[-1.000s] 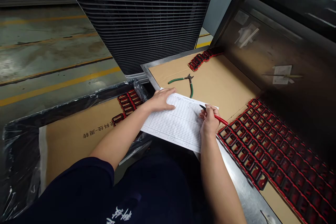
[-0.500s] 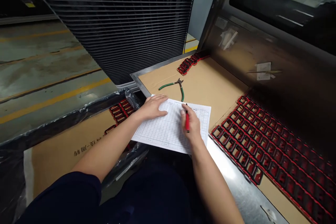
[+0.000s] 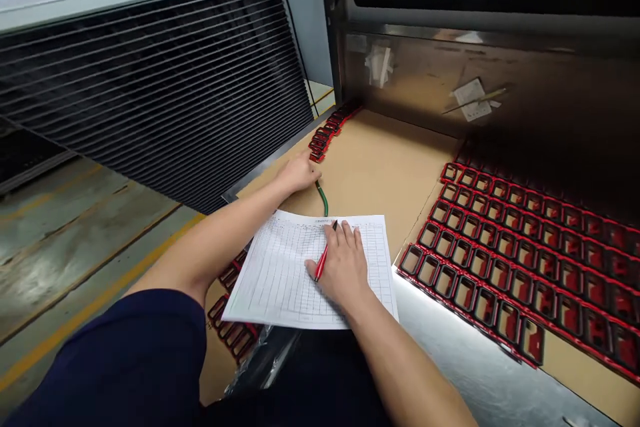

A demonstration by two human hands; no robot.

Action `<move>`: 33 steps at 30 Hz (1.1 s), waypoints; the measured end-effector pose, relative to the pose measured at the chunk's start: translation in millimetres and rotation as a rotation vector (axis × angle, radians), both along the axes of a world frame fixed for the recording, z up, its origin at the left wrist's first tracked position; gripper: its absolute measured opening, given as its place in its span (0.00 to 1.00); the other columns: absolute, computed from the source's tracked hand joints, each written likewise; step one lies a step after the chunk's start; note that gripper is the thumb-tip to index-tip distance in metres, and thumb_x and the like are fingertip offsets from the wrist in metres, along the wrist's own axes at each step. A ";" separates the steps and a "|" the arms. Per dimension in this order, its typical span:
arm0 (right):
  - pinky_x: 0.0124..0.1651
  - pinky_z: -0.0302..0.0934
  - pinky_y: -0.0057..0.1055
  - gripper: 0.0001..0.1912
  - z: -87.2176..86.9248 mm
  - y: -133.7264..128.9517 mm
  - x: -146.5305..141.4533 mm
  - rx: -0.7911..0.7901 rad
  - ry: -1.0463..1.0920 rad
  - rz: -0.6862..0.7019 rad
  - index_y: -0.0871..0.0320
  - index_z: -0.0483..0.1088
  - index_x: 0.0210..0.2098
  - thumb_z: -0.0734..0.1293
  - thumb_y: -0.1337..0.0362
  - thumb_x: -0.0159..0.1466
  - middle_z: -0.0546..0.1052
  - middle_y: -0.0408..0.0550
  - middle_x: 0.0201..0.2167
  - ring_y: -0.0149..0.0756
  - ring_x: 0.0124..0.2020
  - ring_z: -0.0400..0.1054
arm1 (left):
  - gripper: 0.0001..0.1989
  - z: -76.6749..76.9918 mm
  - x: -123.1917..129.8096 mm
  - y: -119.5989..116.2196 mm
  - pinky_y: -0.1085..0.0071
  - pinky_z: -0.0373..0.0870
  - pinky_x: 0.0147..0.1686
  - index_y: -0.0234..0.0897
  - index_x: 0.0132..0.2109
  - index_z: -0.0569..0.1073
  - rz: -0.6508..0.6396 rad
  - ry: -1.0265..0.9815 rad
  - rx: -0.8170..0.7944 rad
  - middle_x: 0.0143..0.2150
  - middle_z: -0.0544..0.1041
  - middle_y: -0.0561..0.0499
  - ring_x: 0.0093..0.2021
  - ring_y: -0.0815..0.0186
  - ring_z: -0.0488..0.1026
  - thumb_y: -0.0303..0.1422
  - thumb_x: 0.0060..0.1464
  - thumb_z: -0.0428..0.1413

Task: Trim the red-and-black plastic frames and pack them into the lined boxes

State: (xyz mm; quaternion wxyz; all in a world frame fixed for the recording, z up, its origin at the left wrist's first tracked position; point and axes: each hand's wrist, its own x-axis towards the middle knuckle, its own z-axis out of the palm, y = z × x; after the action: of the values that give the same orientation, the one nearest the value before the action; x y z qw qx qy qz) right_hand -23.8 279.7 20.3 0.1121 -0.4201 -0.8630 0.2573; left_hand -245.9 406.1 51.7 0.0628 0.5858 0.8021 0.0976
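Cardboard covers much of the tabletop, running back to a brown panel, where a small label sits at upper right, its print too small to read. Now the left hand, right around the center: it's reaching over the pliers, and all we get is a green handle curving down towards the sheet; the rest is hidden. Those fingers are curled, tips partly out of sight, so whether they grip, I can't tell.

Over to the right hand, palm down on the sheet, fingers spread, with the red pen slanting along the thumb side, black end up; how firmly it's held, I can't say. Here's the sheet, lower center, a printed grid with a heading too fine to make out, its near edge jutting past the tabletop.

Red-and-black frames pack the right side in rows, the far ones sinking into shadow. Another strip of them runs just beyond the left hand, and more peek out below the left arm, partly covered. Open cardboard lies between strip and rows, a clear lane mid-frame.
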 end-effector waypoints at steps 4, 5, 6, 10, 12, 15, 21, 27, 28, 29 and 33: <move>0.75 0.34 0.54 0.42 -2.8 0.5 -2.0 -0.026 0.024 0.002 0.66 0.58 0.69 0.70 0.51 0.63 0.61 0.66 0.71 0.57 0.75 0.46 | 0.37 -8.8 -18.0 44.8 0.54 0.61 0.67 0.36 0.68 0.62 0.043 0.056 0.031 0.69 0.65 0.39 0.68 0.46 0.63 0.43 0.54 0.60; 0.75 0.34 0.54 0.41 -3.9 0.6 -2.4 -0.028 0.030 0.002 0.65 0.58 0.69 0.70 0.51 0.64 0.61 0.66 0.71 0.57 0.75 0.46 | 0.36 -10.8 -21.3 51.5 0.55 0.61 0.68 0.38 0.67 0.64 0.043 0.063 0.026 0.69 0.65 0.40 0.68 0.46 0.63 0.43 0.53 0.60; 0.75 0.34 0.54 0.41 -5.1 0.7 -2.8 -0.028 0.036 0.002 0.65 0.58 0.70 0.70 0.51 0.64 0.61 0.66 0.71 0.57 0.75 0.46 | 0.34 -13.0 -23.7 56.8 0.56 0.61 0.68 0.39 0.65 0.67 0.042 0.066 0.017 0.68 0.66 0.41 0.68 0.47 0.64 0.44 0.54 0.59; 0.75 0.34 0.55 0.40 -8.7 0.7 -3.6 -0.019 0.062 -0.006 0.66 0.58 0.70 0.69 0.51 0.65 0.61 0.66 0.70 0.58 0.75 0.46 | 0.30 -23.2 -26.1 67.9 0.59 0.65 0.64 0.40 0.61 0.72 0.067 0.067 -0.001 0.66 0.70 0.44 0.65 0.50 0.67 0.47 0.55 0.58; 0.75 0.34 0.56 0.40 -9.5 0.6 -3.6 -0.016 0.075 -0.006 0.66 0.58 0.69 0.68 0.51 0.65 0.62 0.67 0.70 0.58 0.75 0.46 | 0.29 -27.3 -25.7 69.3 0.59 0.66 0.63 0.41 0.61 0.72 0.080 0.067 -0.002 0.65 0.71 0.43 0.64 0.50 0.68 0.46 0.54 0.58; 0.75 0.34 0.56 0.40 -9.4 0.3 -3.3 -0.016 0.080 -0.006 0.66 0.59 0.69 0.68 0.51 0.65 0.62 0.67 0.70 0.58 0.75 0.47 | 0.25 -29.8 -27.0 68.7 0.59 0.67 0.61 0.41 0.58 0.75 0.095 0.069 -0.002 0.62 0.74 0.43 0.62 0.50 0.70 0.43 0.55 0.57; 0.75 0.35 0.55 0.41 -8.3 0.2 -2.8 -0.018 0.076 -0.014 0.64 0.59 0.69 0.71 0.52 0.63 0.62 0.67 0.70 0.58 0.74 0.48 | 0.23 -30.7 -28.1 63.9 0.61 0.67 0.60 0.41 0.54 0.78 0.086 0.068 0.011 0.60 0.76 0.45 0.61 0.52 0.70 0.47 0.58 0.54; 0.75 0.36 0.55 0.40 -8.3 0.0 -3.3 -0.012 0.082 -0.021 0.64 0.60 0.68 0.71 0.53 0.62 0.63 0.67 0.70 0.58 0.74 0.49 | 0.18 -25.1 -22.6 66.9 0.57 0.70 0.58 0.37 0.48 0.79 0.128 0.077 0.011 0.59 0.75 0.40 0.59 0.49 0.71 0.43 0.58 0.54; 0.75 0.36 0.55 0.40 -8.4 0.0 -3.4 -0.009 0.086 -0.021 0.64 0.61 0.68 0.71 0.53 0.62 0.63 0.67 0.69 0.58 0.74 0.49 | 0.17 -22.5 -22.5 67.5 0.56 0.70 0.58 0.37 0.47 0.79 0.133 0.079 0.008 0.60 0.75 0.40 0.59 0.48 0.72 0.42 0.57 0.54; 0.75 0.37 0.55 0.40 -8.5 0.0 -3.5 -0.007 0.089 -0.021 0.64 0.61 0.68 0.71 0.53 0.62 0.63 0.67 0.69 0.58 0.74 0.49 | 0.17 -19.9 -22.5 68.0 0.56 0.70 0.58 0.37 0.47 0.79 0.133 0.079 0.004 0.60 0.75 0.39 0.59 0.47 0.72 0.41 0.56 0.55; 0.75 0.36 0.55 0.40 -8.8 0.2 -3.3 -0.009 0.093 -0.025 0.63 0.61 0.68 0.72 0.53 0.62 0.64 0.67 0.69 0.58 0.74 0.49 | 0.21 -10.5 -19.1 68.5 0.54 0.69 0.61 0.38 0.53 0.77 0.105 0.080 -0.005 0.64 0.71 0.40 0.63 0.45 0.70 0.42 0.55 0.56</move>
State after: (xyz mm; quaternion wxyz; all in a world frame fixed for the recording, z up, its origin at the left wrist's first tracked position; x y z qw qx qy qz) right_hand -27.0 279.9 11.5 0.1533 -0.4189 -0.8504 0.2791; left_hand -265.0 474.6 41.2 0.0269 0.5461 0.8339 0.0752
